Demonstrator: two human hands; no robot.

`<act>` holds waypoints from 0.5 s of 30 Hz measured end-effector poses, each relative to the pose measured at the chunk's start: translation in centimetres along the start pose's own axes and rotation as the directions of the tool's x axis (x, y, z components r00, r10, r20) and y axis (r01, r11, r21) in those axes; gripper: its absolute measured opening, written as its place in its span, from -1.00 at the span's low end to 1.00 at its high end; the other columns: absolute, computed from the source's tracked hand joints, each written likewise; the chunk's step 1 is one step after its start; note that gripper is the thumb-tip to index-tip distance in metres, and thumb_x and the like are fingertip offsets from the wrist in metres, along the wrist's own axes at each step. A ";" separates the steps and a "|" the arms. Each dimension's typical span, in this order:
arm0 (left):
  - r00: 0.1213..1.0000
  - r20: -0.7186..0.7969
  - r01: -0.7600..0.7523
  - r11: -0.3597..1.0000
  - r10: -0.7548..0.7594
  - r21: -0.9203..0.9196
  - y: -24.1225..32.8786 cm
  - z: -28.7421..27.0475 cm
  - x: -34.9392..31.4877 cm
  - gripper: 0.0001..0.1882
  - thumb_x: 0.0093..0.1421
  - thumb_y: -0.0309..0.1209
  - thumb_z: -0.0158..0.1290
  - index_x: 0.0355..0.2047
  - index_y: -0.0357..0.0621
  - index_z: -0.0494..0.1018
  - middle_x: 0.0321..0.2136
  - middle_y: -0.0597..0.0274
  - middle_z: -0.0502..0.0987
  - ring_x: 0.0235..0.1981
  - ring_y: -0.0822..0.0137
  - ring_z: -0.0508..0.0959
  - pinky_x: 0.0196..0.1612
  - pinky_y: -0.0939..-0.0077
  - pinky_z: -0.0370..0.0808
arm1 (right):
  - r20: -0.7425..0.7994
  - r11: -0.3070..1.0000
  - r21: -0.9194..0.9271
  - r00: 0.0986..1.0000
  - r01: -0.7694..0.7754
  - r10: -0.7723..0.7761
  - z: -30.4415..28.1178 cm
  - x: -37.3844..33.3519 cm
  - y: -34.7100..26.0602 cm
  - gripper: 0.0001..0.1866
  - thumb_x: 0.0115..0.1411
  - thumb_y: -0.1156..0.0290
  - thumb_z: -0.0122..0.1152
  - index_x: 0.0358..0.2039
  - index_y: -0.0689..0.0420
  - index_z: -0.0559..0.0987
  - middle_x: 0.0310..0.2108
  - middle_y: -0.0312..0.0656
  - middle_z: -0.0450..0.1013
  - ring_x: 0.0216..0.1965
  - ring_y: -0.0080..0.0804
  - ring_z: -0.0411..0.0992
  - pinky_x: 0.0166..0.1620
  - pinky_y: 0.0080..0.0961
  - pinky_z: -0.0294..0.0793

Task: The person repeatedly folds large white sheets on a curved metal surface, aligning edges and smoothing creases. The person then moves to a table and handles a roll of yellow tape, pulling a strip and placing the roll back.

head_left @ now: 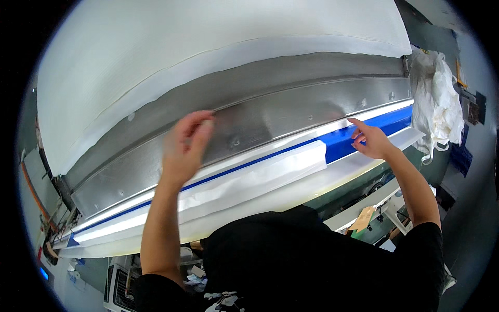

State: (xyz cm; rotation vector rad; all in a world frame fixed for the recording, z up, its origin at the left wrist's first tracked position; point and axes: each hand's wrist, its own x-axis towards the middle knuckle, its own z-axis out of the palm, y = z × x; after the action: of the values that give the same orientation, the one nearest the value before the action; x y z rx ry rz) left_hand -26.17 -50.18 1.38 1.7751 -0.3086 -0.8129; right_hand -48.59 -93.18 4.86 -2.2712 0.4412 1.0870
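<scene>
left hand (184, 148) blurred over steel plate (280, 117); cannot tell if fingers grip. right hand (373, 143) looks empty, index finger extended above blue strip (340, 147). white sheet (254, 174) lies lengthwise nearer, presumably for flat support.

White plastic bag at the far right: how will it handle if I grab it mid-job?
The white plastic bag is probably floppy, since its surface is crumpled into loose folds. It may sag or shift shape in the fingers, as no stiff frame shows. It bulges, so it could be heavier than its thin-looking film suggests; any contents are hidden.
</scene>
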 end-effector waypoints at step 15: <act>0.647 -0.571 0.362 0.455 0.506 0.814 -14.8 -26.1 -9.1 -0.67 0.19 -0.33 0.04 -0.03 -0.09 0.42 -0.05 0.12 0.46 -0.02 0.05 0.43 0.05 0.14 0.35 | -0.114 0.789 -0.107 0.781 0.605 -0.614 5.1 12.5 -32.4 -0.42 0.12 0.45 0.18 0.19 0.08 0.32 -0.34 -0.15 0.53 -0.35 -0.28 0.53 -0.23 -0.38 0.52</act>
State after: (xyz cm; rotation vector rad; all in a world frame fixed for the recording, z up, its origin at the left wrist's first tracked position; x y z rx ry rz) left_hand -18.35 -20.40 -4.59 2.9161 -0.2442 0.4514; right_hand -27.19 -65.33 3.98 -2.2997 -0.2867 0.6046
